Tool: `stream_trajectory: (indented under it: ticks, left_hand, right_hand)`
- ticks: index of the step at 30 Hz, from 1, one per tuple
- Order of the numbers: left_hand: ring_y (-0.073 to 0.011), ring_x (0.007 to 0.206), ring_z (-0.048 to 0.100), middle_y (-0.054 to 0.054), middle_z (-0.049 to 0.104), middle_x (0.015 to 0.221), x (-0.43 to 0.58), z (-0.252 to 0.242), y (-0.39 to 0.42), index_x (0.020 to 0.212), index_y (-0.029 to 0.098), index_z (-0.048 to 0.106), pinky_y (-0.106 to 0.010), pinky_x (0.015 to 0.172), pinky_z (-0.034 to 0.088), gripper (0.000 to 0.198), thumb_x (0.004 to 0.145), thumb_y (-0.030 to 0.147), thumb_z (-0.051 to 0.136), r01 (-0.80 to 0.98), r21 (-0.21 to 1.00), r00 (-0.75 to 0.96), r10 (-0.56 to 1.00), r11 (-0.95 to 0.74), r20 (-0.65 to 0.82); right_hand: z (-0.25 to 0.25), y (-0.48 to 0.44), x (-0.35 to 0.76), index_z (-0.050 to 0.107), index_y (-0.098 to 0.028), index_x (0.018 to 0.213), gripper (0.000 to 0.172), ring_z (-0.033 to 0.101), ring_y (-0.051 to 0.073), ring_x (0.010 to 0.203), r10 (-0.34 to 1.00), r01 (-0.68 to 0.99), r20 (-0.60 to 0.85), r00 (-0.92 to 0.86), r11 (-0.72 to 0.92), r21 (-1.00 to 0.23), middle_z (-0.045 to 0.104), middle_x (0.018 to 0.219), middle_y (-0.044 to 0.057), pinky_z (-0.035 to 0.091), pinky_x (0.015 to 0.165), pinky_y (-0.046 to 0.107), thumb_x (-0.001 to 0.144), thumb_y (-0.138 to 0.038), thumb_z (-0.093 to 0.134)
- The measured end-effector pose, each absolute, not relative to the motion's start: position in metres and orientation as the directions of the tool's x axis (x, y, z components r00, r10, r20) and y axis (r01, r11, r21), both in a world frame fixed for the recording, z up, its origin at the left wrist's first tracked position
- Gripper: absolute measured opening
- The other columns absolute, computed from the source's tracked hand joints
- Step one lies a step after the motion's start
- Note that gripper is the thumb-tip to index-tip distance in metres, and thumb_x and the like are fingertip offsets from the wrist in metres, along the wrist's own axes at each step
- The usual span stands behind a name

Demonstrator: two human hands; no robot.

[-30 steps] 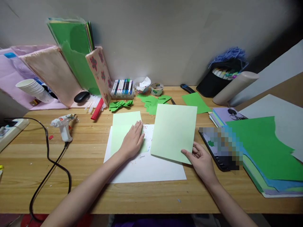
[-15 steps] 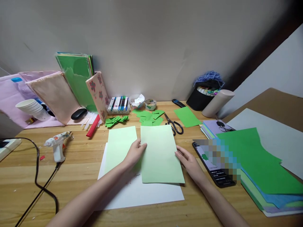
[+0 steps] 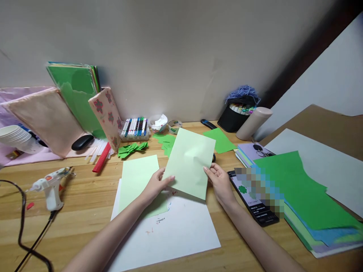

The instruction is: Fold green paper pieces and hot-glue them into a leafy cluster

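Note:
Both hands hold a pale green sheet of paper, raised and tilted above the table. My left hand pinches its lower left edge, thumb on top. On the right edge, my right hand grips with the thumb in front and the fingers behind. A second pale green sheet lies flat to the left, partly under my left hand. Beneath it is a white sheet with small pen marks. Behind the held paper, a sliver of a black scissor handle shows; the rest is hidden.
At the back lie green paper pieces, markers, a tape roll and a green sheet. A glue gun with its cord stands left. On the right are a phone, stacked coloured paper and a bottle.
The held sheet has risen and turned clockwise, covering most of the scissors. My right hand has closed on its edge. The view has shifted slightly to the right.

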State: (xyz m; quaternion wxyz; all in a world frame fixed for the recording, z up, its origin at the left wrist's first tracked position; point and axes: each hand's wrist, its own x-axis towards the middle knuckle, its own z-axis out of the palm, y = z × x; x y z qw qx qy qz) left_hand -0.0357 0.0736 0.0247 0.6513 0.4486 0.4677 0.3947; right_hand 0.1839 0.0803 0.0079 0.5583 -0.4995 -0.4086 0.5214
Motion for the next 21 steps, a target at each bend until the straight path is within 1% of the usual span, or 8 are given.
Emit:
stream_trajectory:
  ticks: [3,6,9,12,14,17,19,21]
  left_hand:
    - [-0.0191,0.071,0.063,-0.008,0.065,0.096,-0.039,0.023,0.072,0.109,0.017,0.053,-0.032,0.064,0.051,0.049,0.069,0.040,0.066,-0.040,0.948,0.289,0.911,0.317,-0.293]
    - [-0.0195,0.074,0.063,-0.007,0.065,0.098,-0.044,0.022,0.074,0.108,0.017,0.055,-0.030,0.062,0.051,0.044,0.071,0.039,0.065,0.022,0.961,0.326,0.906,0.277,-0.269]
    - [-0.0196,0.077,0.061,-0.007,0.065,0.098,-0.046,0.023,0.075,0.106,0.017,0.057,-0.028,0.061,0.050,0.041,0.071,0.038,0.064,0.067,0.965,0.353,0.899,0.252,-0.259]
    - [-0.0192,0.076,0.061,-0.006,0.066,0.092,-0.046,0.023,0.077,0.102,0.016,0.059,-0.027,0.063,0.049,0.037,0.073,0.039,0.062,0.028,0.962,0.294,0.918,0.271,-0.266]
    - [-0.0182,0.069,0.061,-0.005,0.067,0.081,-0.045,0.021,0.077,0.092,0.015,0.061,-0.027,0.060,0.047,0.033,0.074,0.043,0.060,0.001,0.950,0.209,0.928,0.314,-0.307]
    - [-0.0172,0.060,0.059,-0.004,0.065,0.067,-0.044,0.019,0.078,0.074,0.013,0.061,-0.027,0.057,0.046,0.035,0.074,0.048,0.059,-0.014,0.927,0.093,0.923,0.376,-0.373]
    - [-0.0191,0.067,0.061,-0.006,0.067,0.072,-0.042,0.017,0.077,0.076,0.012,0.062,-0.029,0.062,0.048,0.034,0.074,0.046,0.059,-0.078,0.924,0.128,0.923,0.375,-0.363]
    - [-0.0215,0.078,0.063,-0.008,0.068,0.082,-0.041,0.016,0.077,0.087,0.011,0.063,-0.032,0.070,0.050,0.034,0.076,0.043,0.058,-0.179,0.906,0.224,0.913,0.383,-0.341]
  right_hand:
    - [0.007,0.079,0.184,0.055,-0.017,0.086,0.029,0.064,0.019,0.080,0.993,-0.191,-0.060,0.106,-0.038,-0.981,0.069,0.091,0.008,0.051,0.074,0.031,0.070,-0.038,0.068]
    - [0.011,0.083,0.192,0.055,-0.018,0.100,0.036,0.062,0.020,0.093,0.997,-0.197,-0.042,0.065,-0.028,-0.980,0.067,0.102,0.008,0.049,0.083,0.033,0.071,-0.036,0.067]
    - [0.013,0.086,0.202,0.053,-0.019,0.109,0.041,0.062,0.020,0.095,0.998,-0.197,-0.062,0.032,-0.055,-0.979,0.066,0.106,0.008,0.049,0.084,0.033,0.073,-0.035,0.065]
    - [0.012,0.087,0.206,0.055,-0.019,0.104,0.037,0.064,0.019,0.090,0.994,-0.174,-0.108,0.030,-0.101,-0.980,0.067,0.101,0.007,0.051,0.079,0.031,0.072,-0.034,0.066]
    - [0.012,0.086,0.204,0.056,-0.020,0.101,0.034,0.064,0.019,0.089,0.993,-0.148,-0.109,0.032,-0.103,-0.984,0.068,0.101,0.006,0.052,0.077,0.032,0.072,-0.034,0.065]
    - [0.014,0.081,0.199,0.056,-0.020,0.106,0.033,0.060,0.021,0.100,1.000,-0.029,-0.008,0.029,-0.007,-1.000,0.064,0.110,0.007,0.050,0.085,0.035,0.077,-0.034,0.060]
    - [0.016,0.077,0.195,0.053,-0.021,0.115,0.034,0.055,0.022,0.111,0.992,0.136,0.127,0.012,0.125,-0.983,0.060,0.119,0.007,0.045,0.094,0.038,0.082,-0.030,0.053]
    - [0.017,0.073,0.192,0.047,-0.024,0.126,0.040,0.047,0.022,0.119,0.958,0.360,0.275,-0.080,0.285,-0.889,0.052,0.128,0.006,0.038,0.101,0.040,0.086,-0.021,0.043]
